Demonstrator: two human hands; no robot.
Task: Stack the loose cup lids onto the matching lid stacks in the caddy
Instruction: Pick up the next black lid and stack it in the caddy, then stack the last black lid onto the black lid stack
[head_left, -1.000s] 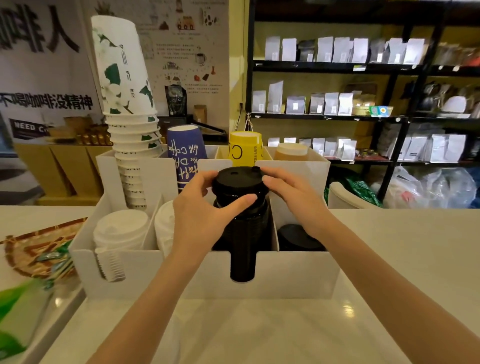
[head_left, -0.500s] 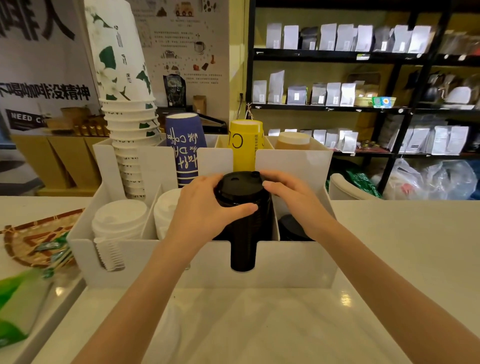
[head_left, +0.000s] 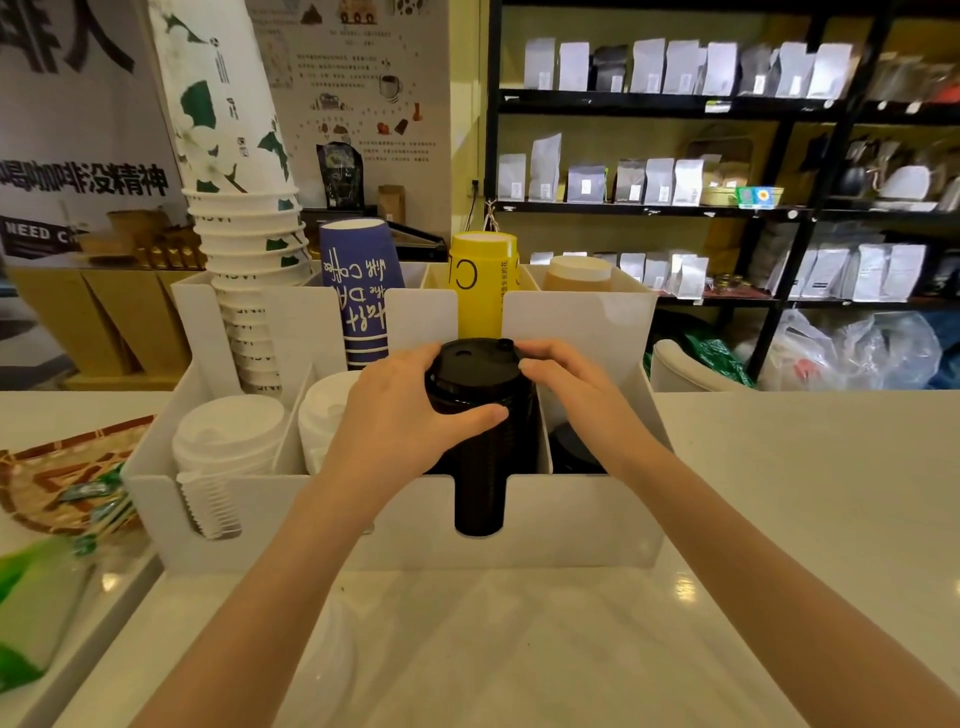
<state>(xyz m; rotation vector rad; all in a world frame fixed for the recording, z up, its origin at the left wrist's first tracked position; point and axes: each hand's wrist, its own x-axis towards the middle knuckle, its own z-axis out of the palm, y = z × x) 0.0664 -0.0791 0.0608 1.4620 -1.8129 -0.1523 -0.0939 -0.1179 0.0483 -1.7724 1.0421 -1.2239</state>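
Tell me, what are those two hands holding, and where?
Both hold the tall stack of black lids near its top: the left hand wraps its left side, thumb across the front; the right hand touches its right edge with its fingers.

Paper cup stacks (head_left: 244, 249) behind; woven tray (head_left: 57, 473) left (sachets on it); shelving (head_left: 675, 202) with pouches.

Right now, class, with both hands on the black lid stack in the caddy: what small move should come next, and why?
Probably press gently down, then let go. The left hand and right hand flank the top of the black lid stack, which stands taller than the white lids in the caddy, so its top lids may not be seated.
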